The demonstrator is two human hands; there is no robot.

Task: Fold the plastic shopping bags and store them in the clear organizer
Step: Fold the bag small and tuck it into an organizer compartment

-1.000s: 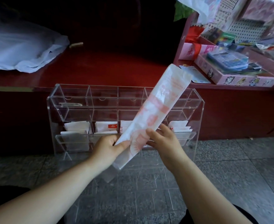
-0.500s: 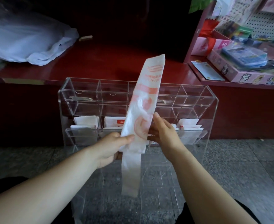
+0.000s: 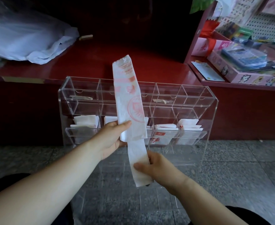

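Nearest, the right hand pinches the lower tail of one plastic shopping bag, thumb flat on the front and fingers curled behind. Just above it the left hand grips the same bag where the wider part steps down to the narrow tail, thumb laid across the front, fingers hidden behind. The bag is folded into a long, narrow white strip with faded red print and a round red emblem, held nearly upright between the two hands, its top leaning slightly left. Behind it stands one clear organizer on the grey stone floor, against the front of the red counter. Its upper row looks almost bare; folded white bags fill at least four lower compartments. A heap of loose whitish bags lies at the counter's far-left corner.
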